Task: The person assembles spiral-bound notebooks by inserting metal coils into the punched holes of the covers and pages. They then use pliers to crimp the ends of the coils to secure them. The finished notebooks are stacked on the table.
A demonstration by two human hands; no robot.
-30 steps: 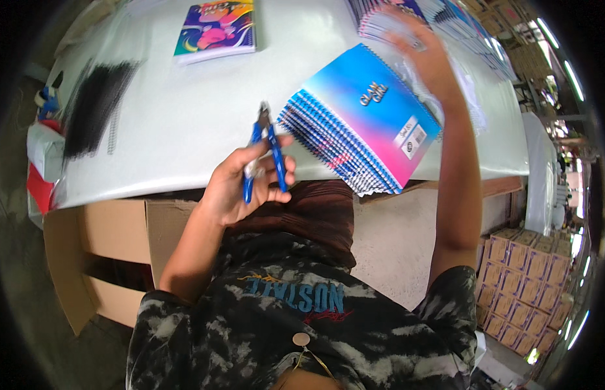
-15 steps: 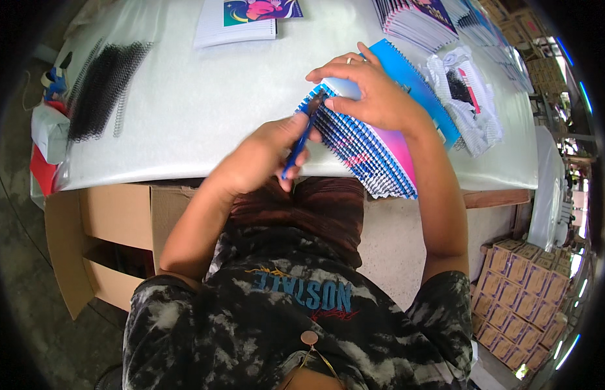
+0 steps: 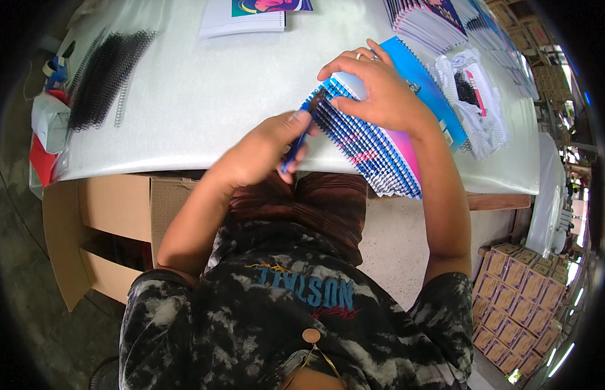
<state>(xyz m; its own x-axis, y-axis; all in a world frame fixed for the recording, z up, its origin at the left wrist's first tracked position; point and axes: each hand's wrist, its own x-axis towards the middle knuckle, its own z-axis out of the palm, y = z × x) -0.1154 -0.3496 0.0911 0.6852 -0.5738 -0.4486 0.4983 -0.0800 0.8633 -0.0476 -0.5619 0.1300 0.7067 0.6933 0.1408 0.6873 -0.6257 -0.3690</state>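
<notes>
My left hand [image 3: 273, 143] is closed around a pair of pliers with blue handles [image 3: 294, 151]. The dark jaws of the pliers are at the far left corner of a stack of spiral notebooks [image 3: 370, 140], touching or very close to the coil ends there. The notebooks lie at a slant over the table's near edge, with their coiled spines toward my left hand. My right hand [image 3: 374, 84] grips the far end of this stack, thumb by the coils and fingers over the top. Just beyond it lies a blue-covered spiral notebook [image 3: 422, 84], partly hidden by my right hand.
Black loose coils [image 3: 110, 81] lie at the table's left. Stacked booklets [image 3: 244, 26] are at the far side, more [image 3: 426, 26] at far right. A crumpled white wrapper [image 3: 491, 130] holds dark bits. An open cardboard box [image 3: 117, 211] stands below the table's left.
My left hand and the pliers have shifted slightly against the notebook stack, staying at its far left corner. My right hand keeps its grip. The whole view has moved a little.
</notes>
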